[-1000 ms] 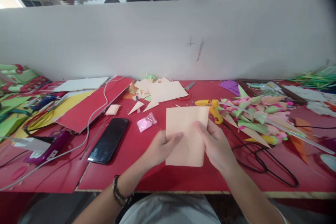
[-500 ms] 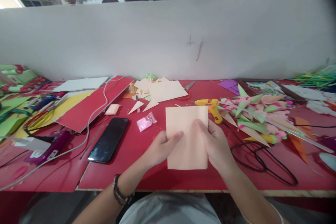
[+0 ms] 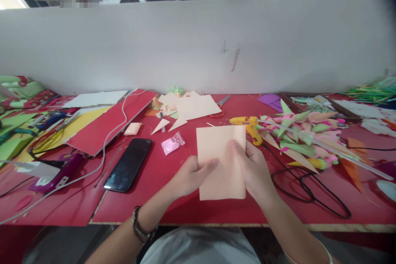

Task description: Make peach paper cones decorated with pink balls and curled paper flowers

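So both hands are busy with one rectangular pale peach sheet, looks like paper or thin foam point(image 3: 221, 183), held up just above the red, smooth-topped desk point(image 3: 188, 213), right in front of the person. Left hand point(image 3: 192, 175) is pinching the left edge, thumb flat across the front and the other fingers tucked out of sight behind. Right hand point(image 3: 255, 169) has the right edge the same way, thumb pressed on the front, fingers mostly hidden behind.

Compared with a second ago, the bottom edge sits a bit lower, and the lower right corner that looked rounded is now squarer. The left edge leans slightly too. Stuff on the desk hasn't moved.

Texture-wise the sheet is matte with soft ripples near the right thumb. Just past it there's a yellow plastic glue gun point(image 3: 247, 126), plus a glossy black rectangular phone point(image 3: 128, 165) and a crinkly clear bag of pink stuff point(image 3: 170, 145) off to the left.
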The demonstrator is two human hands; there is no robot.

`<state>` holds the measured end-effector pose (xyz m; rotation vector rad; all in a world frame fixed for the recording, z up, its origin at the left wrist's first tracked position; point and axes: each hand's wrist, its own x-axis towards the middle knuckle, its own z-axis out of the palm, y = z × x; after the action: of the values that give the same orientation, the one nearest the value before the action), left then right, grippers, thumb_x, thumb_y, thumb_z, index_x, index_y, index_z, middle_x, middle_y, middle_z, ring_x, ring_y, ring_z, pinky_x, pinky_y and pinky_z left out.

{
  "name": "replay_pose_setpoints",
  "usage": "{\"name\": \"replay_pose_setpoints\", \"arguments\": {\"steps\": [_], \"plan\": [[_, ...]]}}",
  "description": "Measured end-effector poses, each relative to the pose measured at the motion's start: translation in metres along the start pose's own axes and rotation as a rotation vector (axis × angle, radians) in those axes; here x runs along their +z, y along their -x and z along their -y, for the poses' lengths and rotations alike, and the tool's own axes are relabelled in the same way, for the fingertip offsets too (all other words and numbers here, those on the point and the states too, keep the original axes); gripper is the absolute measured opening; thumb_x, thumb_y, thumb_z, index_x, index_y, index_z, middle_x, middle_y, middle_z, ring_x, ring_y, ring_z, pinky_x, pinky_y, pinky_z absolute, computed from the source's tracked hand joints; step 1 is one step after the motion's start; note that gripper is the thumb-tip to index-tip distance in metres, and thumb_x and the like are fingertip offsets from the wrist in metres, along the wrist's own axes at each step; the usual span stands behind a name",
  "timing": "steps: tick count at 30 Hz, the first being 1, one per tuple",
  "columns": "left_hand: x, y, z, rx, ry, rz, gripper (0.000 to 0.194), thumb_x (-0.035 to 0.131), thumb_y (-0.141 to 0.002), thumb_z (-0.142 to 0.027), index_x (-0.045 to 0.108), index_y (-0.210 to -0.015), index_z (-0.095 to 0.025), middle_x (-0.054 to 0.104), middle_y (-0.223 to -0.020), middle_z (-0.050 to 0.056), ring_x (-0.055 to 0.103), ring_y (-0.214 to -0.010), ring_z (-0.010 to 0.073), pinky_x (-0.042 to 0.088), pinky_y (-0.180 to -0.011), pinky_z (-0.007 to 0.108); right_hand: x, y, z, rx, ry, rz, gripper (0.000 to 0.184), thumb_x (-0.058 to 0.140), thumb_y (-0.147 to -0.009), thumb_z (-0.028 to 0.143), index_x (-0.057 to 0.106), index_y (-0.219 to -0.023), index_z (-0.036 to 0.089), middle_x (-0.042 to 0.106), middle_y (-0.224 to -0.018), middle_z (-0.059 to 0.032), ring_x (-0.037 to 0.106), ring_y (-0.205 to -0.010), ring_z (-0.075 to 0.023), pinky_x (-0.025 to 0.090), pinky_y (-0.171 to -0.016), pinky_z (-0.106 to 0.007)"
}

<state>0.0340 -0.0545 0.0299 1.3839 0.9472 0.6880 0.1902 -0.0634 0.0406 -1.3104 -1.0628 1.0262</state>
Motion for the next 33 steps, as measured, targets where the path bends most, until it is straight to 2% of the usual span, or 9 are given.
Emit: {"name": "replay_pose_setpoints", "arguments": {"steps": [7,10,15,18,24,33], "plan": [[0.002,0.000,0.000,-0.009,0.021,0.009,0.045,0.046,-0.077,-0.051,0.061,-0.085,-0.010,0.063,-0.073,0.004,0.057,-0.072,0.0176,0.046,-0.062,0.026,0.000,-0.002,-0.003,-0.003,0.055,-0.010,0.036,0.052,-0.074,0.049,0.060,-0.087,0.016,0.061,-0.065,-0.0027,0.052,-0.053,-0.0140,0.037,-0.045,-0.023],[0.000,0.002,-0.004,0.005,0.018,0.040,0.043,0.044,-0.080,-0.049,0.061,-0.091,-0.011,0.065,-0.085,0.006,0.058,-0.082,0.0196,0.047,-0.070,0.029,-0.001,-0.002,-0.004,-0.010,0.085,-0.011,0.034,0.051,-0.074,0.049,0.059,-0.079,0.016,0.058,-0.063,-0.0015,0.050,-0.051,-0.0131,0.037,-0.045,-0.023],[-0.011,0.002,-0.011,0.010,-0.011,0.164,0.036,0.047,-0.081,-0.042,0.058,-0.105,-0.017,0.062,-0.107,0.005,0.054,-0.101,0.0216,0.043,-0.087,0.032,-0.001,-0.001,-0.004,-0.010,0.133,0.018,0.033,0.051,-0.074,0.048,0.057,-0.075,0.016,0.054,-0.060,0.0001,0.049,-0.054,-0.0136,0.036,-0.046,-0.022],[-0.015,0.002,-0.013,0.010,-0.021,0.155,0.036,0.048,-0.081,-0.040,0.056,-0.109,-0.019,0.060,-0.112,0.005,0.053,-0.105,0.0215,0.042,-0.089,0.032,0.001,0.001,-0.003,-0.026,0.164,0.036,0.032,0.052,-0.074,0.047,0.056,-0.071,0.015,0.053,-0.058,0.0007,0.048,-0.053,-0.0128,0.035,-0.045,-0.022],[-0.010,0.004,-0.014,0.004,-0.001,0.106,0.039,0.047,-0.082,-0.040,0.052,-0.115,-0.021,0.059,-0.115,0.005,0.054,-0.105,0.0216,0.043,-0.087,0.032,0.004,0.003,-0.005,-0.019,0.180,0.033,0.034,0.050,-0.074,0.048,0.055,-0.068,0.015,0.051,-0.054,0.0016,0.046,-0.049,-0.0117,0.033,-0.043,-0.021],[-0.008,0.004,-0.011,0.026,0.005,0.112,0.037,0.046,-0.082,-0.039,0.055,-0.111,-0.017,0.060,-0.113,0.006,0.053,-0.106,0.0212,0.041,-0.091,0.033,0.003,0.001,-0.008,0.014,0.164,0.024,0.036,0.050,-0.074,0.051,0.050,-0.065,0.016,0.047,-0.052,0.0032,0.042,-0.047,-0.0099,0.032,-0.042,-0.021]]}}
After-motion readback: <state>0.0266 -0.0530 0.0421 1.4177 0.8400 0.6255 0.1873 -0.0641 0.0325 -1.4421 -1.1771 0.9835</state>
